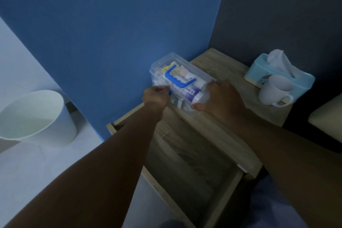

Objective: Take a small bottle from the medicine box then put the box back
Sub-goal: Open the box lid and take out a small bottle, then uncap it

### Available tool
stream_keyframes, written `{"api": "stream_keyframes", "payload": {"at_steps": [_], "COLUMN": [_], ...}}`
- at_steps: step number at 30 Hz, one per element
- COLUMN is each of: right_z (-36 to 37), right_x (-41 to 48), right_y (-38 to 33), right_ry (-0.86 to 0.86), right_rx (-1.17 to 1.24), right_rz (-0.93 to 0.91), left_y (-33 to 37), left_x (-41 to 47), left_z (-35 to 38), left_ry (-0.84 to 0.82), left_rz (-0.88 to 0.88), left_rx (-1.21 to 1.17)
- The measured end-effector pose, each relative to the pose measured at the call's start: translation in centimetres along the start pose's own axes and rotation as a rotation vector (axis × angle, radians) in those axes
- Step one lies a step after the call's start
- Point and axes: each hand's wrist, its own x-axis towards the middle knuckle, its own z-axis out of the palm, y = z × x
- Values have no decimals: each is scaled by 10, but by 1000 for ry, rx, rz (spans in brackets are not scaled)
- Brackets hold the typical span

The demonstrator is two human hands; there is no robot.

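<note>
A clear plastic medicine box [166, 66] with a blue handle [177, 78] on its lid rests on the left part of the wooden nightstand top [218, 61], against the blue wall. Packets and a white-and-purple bottle [194, 91] show through its walls. My left hand [157, 96] is closed at the box's near-left side, by a blue latch. My right hand [220, 98] grips the box's near-right end, thumb under the corner. Whether the lid is latched I cannot tell.
The nightstand's drawer [194, 172] stands pulled out below my arms. A white mug [275, 90] and a light blue tissue box [281, 74] sit on the right of the top. A white waste bin [37, 116] stands on the floor to the left.
</note>
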Motion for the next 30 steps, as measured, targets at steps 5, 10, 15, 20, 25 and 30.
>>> {"api": "stream_keyframes", "payload": {"at_steps": [5,10,15,20,25,30], "right_z": [-2,-11,-29,-22,-41,-74], "right_x": [0,2,10,2,4,23], "right_y": [-10,-13,-30,-28,-15,16], "right_ry": [81,24,-155,-26,94,223], "right_rx": [-63,-85,-221,-229,-29,214], "right_rz": [-29,-80,-140,-115,-2,64], "left_y": [-13,-23,-26,-20,-6,7], "left_x": [-3,-5,-13,-19,-30,-32], "left_z": [-14,-11,-18,-21,-13,-8], "left_ry": [13,-33,-119,-192,-234,-166], "left_rz": [408,527,550,508,430,713], "left_rx": [461,651,702,819,913,1104]}}
